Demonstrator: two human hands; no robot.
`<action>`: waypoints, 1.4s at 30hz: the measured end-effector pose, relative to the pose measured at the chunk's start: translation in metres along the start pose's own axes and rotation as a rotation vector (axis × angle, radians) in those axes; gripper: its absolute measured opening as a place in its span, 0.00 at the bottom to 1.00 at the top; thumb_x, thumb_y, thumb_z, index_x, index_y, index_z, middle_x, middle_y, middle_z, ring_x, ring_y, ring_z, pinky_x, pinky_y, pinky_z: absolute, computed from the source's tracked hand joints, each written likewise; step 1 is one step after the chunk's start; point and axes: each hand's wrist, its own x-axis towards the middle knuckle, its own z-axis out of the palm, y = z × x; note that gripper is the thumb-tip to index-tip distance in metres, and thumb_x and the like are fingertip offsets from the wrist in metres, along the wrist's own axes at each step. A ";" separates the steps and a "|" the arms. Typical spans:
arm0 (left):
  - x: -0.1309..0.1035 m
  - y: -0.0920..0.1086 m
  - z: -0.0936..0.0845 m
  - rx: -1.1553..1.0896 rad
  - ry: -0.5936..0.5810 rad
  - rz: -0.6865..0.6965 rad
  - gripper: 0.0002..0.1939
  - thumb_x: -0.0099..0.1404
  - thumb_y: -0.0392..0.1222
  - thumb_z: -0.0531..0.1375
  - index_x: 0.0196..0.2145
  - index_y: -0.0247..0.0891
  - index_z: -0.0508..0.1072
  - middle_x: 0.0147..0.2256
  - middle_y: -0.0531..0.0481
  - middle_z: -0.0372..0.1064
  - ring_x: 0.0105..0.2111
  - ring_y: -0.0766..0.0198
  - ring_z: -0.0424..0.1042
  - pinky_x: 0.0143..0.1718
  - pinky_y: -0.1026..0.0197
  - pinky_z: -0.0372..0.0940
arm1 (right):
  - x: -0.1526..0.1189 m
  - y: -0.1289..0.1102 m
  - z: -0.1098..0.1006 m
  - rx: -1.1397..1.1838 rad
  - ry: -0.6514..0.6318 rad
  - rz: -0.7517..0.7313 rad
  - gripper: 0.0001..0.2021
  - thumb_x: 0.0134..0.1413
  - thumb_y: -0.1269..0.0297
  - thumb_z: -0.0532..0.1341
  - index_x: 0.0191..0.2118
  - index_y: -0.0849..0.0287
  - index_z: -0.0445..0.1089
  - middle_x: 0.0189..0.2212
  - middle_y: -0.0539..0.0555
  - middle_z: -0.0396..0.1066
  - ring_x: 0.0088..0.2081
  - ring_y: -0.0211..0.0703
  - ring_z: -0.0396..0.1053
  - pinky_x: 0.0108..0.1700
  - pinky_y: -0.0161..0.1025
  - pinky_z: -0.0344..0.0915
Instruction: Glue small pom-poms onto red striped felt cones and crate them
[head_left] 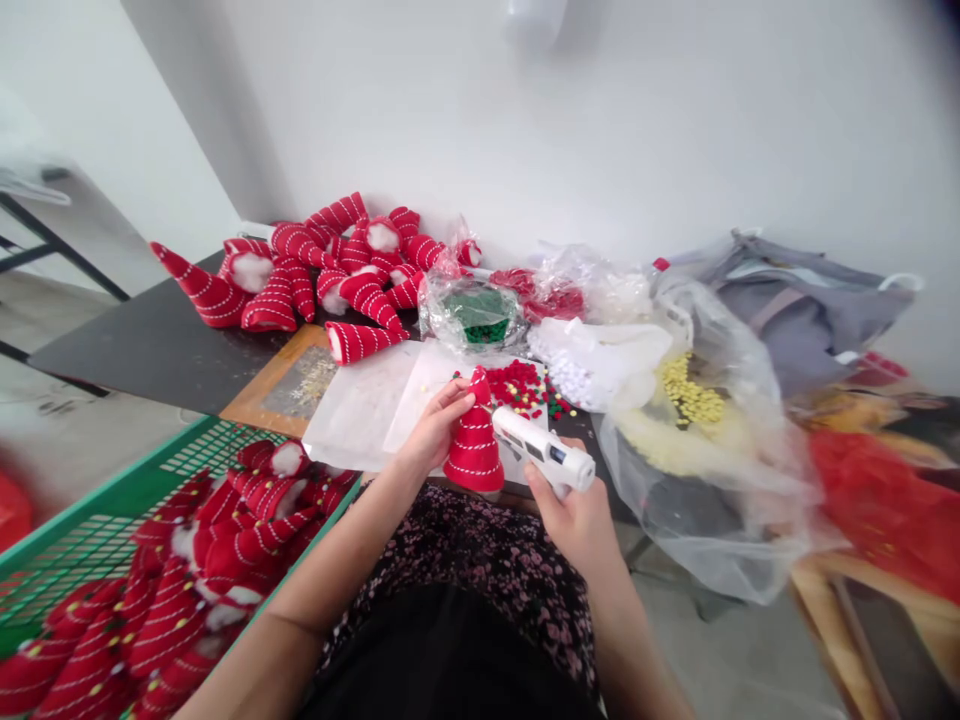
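My left hand (442, 425) grips a red cone-shaped stuffed hat (476, 450) with white stitched stripes near its top, holding it upright at the table's front edge. A white glue gun (544, 450) is in my right hand (577, 510), its nozzle pointing left at the upper side of the hat; whether it touches the cloth I cannot tell. Just behind the hat, red pompoms (517, 385) lie on white paper (360, 410), with a few green and yellow ones among them. White pompoms (570, 380) are heaped to their right.
Striped red cones (360, 260) are piled at the back left. A green basket (112, 500) of decorated cones stands at lower left. Green pompoms (480, 315) sit in plastic wrap. At right are a clear bag (720, 500) with yellow pompoms (690, 390) and a grey bag (810, 300).
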 end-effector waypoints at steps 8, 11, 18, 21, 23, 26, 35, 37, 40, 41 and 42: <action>0.001 0.000 -0.003 -0.038 0.045 0.002 0.22 0.50 0.43 0.80 0.38 0.38 0.76 0.33 0.53 0.78 0.31 0.63 0.77 0.37 0.61 0.70 | -0.002 0.009 -0.007 -0.196 0.065 -0.054 0.10 0.68 0.54 0.62 0.45 0.55 0.71 0.35 0.57 0.80 0.32 0.50 0.79 0.35 0.42 0.75; 0.000 -0.001 -0.003 -0.036 0.028 0.005 0.21 0.51 0.43 0.80 0.38 0.38 0.77 0.33 0.52 0.78 0.30 0.62 0.76 0.37 0.60 0.70 | 0.003 0.009 -0.007 -0.153 0.100 -0.038 0.11 0.69 0.54 0.62 0.47 0.56 0.71 0.37 0.58 0.80 0.36 0.51 0.80 0.36 0.41 0.76; -0.003 -0.001 0.003 0.005 -0.012 0.015 0.21 0.51 0.44 0.80 0.37 0.38 0.77 0.32 0.52 0.79 0.30 0.60 0.78 0.37 0.58 0.72 | 0.016 0.006 0.007 -0.052 0.094 -0.063 0.12 0.70 0.55 0.62 0.51 0.56 0.73 0.42 0.61 0.80 0.40 0.52 0.81 0.40 0.41 0.77; -0.002 -0.001 0.003 0.016 -0.021 0.029 0.21 0.50 0.45 0.80 0.36 0.39 0.77 0.32 0.52 0.79 0.29 0.61 0.78 0.36 0.59 0.72 | 0.017 0.008 0.011 -0.087 0.073 -0.069 0.13 0.70 0.53 0.61 0.50 0.57 0.72 0.40 0.60 0.80 0.38 0.53 0.81 0.39 0.43 0.77; -0.002 -0.002 0.001 0.015 -0.022 0.030 0.21 0.50 0.45 0.80 0.36 0.39 0.76 0.32 0.53 0.79 0.29 0.61 0.78 0.35 0.59 0.73 | 0.016 0.010 0.011 -0.106 0.058 -0.064 0.14 0.70 0.52 0.61 0.49 0.57 0.72 0.39 0.60 0.80 0.36 0.53 0.81 0.37 0.43 0.77; -0.001 -0.003 -0.001 0.009 -0.030 0.024 0.21 0.51 0.45 0.80 0.37 0.39 0.76 0.33 0.53 0.79 0.29 0.61 0.79 0.36 0.59 0.74 | 0.014 0.011 0.010 -0.124 0.061 -0.068 0.14 0.70 0.52 0.61 0.49 0.57 0.71 0.40 0.62 0.80 0.37 0.55 0.81 0.38 0.45 0.77; -0.001 -0.004 0.001 0.012 -0.018 0.029 0.22 0.51 0.47 0.80 0.38 0.39 0.77 0.34 0.51 0.80 0.30 0.60 0.79 0.37 0.59 0.74 | 0.012 0.010 0.009 -0.106 0.063 -0.065 0.13 0.70 0.54 0.61 0.51 0.56 0.71 0.43 0.63 0.80 0.40 0.55 0.81 0.41 0.46 0.79; -0.001 -0.003 0.001 0.008 -0.013 0.028 0.22 0.51 0.46 0.80 0.37 0.39 0.77 0.34 0.51 0.80 0.31 0.60 0.79 0.37 0.59 0.74 | 0.011 0.009 0.009 -0.070 0.064 -0.055 0.12 0.70 0.55 0.61 0.50 0.57 0.72 0.43 0.63 0.80 0.41 0.55 0.81 0.41 0.44 0.79; -0.002 -0.002 0.001 0.014 -0.003 0.032 0.21 0.52 0.45 0.80 0.37 0.38 0.77 0.34 0.51 0.80 0.30 0.60 0.78 0.37 0.59 0.73 | 0.011 0.008 0.010 -0.046 0.071 -0.039 0.12 0.70 0.56 0.61 0.51 0.57 0.72 0.43 0.63 0.79 0.43 0.54 0.81 0.41 0.43 0.79; -0.002 -0.001 0.001 0.020 -0.002 0.033 0.21 0.52 0.45 0.80 0.37 0.38 0.77 0.34 0.51 0.80 0.30 0.61 0.78 0.38 0.59 0.73 | 0.012 0.008 0.010 -0.053 0.075 -0.039 0.12 0.70 0.56 0.62 0.51 0.57 0.72 0.43 0.63 0.79 0.43 0.55 0.81 0.41 0.44 0.79; -0.002 -0.001 0.001 0.027 -0.002 0.032 0.20 0.52 0.44 0.80 0.37 0.38 0.77 0.34 0.51 0.80 0.30 0.61 0.78 0.38 0.59 0.73 | 0.012 0.008 0.010 -0.062 0.077 -0.041 0.13 0.70 0.56 0.62 0.51 0.57 0.73 0.43 0.63 0.79 0.43 0.55 0.81 0.41 0.44 0.79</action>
